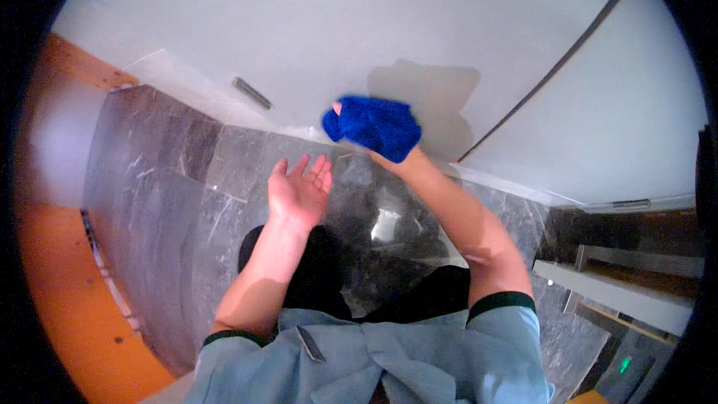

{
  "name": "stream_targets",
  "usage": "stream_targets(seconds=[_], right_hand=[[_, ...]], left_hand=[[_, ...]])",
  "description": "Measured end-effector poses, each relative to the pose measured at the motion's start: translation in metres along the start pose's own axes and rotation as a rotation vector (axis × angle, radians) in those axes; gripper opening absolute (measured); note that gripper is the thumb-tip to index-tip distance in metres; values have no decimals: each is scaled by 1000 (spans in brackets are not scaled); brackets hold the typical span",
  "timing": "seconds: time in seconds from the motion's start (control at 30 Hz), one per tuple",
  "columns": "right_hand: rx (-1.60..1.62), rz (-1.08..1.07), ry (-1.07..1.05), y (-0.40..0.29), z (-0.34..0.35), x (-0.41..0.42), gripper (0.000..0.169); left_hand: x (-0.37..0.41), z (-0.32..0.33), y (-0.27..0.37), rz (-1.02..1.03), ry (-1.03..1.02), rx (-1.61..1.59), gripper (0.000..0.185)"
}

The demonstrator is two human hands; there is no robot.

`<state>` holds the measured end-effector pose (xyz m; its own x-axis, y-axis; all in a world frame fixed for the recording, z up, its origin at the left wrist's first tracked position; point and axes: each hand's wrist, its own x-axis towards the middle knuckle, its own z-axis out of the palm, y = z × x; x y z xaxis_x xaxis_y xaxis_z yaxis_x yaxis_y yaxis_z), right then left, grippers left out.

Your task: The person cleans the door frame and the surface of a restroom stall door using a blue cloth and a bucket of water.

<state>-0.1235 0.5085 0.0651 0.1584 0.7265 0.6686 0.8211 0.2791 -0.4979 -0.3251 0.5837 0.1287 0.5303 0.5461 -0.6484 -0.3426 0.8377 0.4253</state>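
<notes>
A blue cloth (378, 123) covers most of my right hand (374, 126), with a fingertip showing at its left side. The cloth is against or very near the lower part of a pale wall (314, 22); contact cannot be told for certain. My left hand (300, 191) is held over the floor, palm up, fingers apart and slightly curled, with nothing in it. It is to the lower left of the cloth, apart from it. A shadow of the right hand and cloth falls on the wall.
Grey marbled floor tiles (224, 157) lie below. A small slotted metal strip (252, 93) sits low on the wall. A dark vertical seam (549, 76) divides the wall. Orange framing (84, 303) stands at left, a white ledge or shelf (611, 292) at right.
</notes>
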Motion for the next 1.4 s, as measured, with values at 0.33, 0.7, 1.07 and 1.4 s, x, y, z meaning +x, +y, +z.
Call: stream_targets(seconds=[0.33,0.7,1.07,1.4], right_hand=[[-159,96,-291,66,-32,-158,35],[-434,147,-259,7,-22,-81,37],[-343,567,-492,23,187,28,47],[-1395,202,-614,-100,235,115,59]], left_hand=[[64,5,57,68,135,-68,67],[60,14,-61,-48,-64,136,59],[39,3,62,159,-303,63,50],[38,-1,124,551,-343,137,45]])
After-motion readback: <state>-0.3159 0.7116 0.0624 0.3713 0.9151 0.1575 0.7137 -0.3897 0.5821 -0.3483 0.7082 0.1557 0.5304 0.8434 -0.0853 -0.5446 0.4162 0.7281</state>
